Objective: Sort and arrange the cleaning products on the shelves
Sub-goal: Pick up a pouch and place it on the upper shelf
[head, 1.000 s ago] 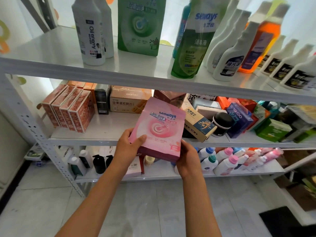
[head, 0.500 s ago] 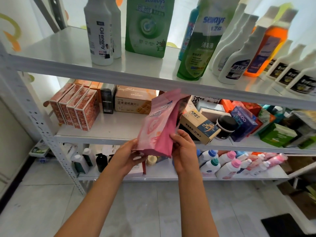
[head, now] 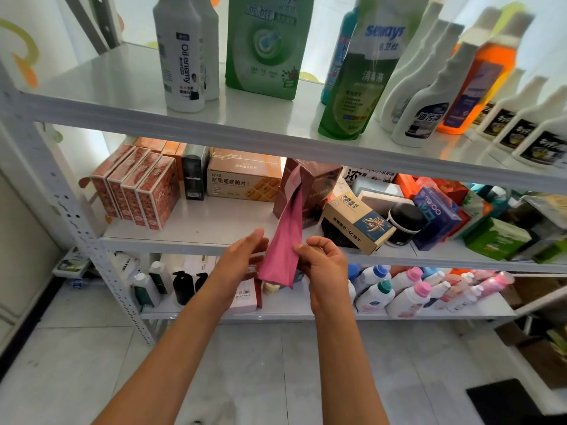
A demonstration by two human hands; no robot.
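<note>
A pink Seaways refill pouch hangs edge-on between my hands, in front of the middle shelf. Its top edge reaches up in front of a dark red box. My right hand pinches the pouch's right side with curled fingers. My left hand lies against the left side with fingers nearly straight. On the top shelf stand a green Seaways pouch, a white "Oil enemy" bottle, a green disinfectant bottle and several white spray bottles.
The middle shelf holds red boxes at left, a biscuit box, a tilted tan box, a black jar and a jumble of boxes at right. Small bottles crowd the lower shelf. A bare strip of middle shelf lies left of the pouch.
The pouch has turned from face-on to edge-on and dropped slightly. My left hand has opened from gripping its edge to lying flat against it. The view has shifted a little.
</note>
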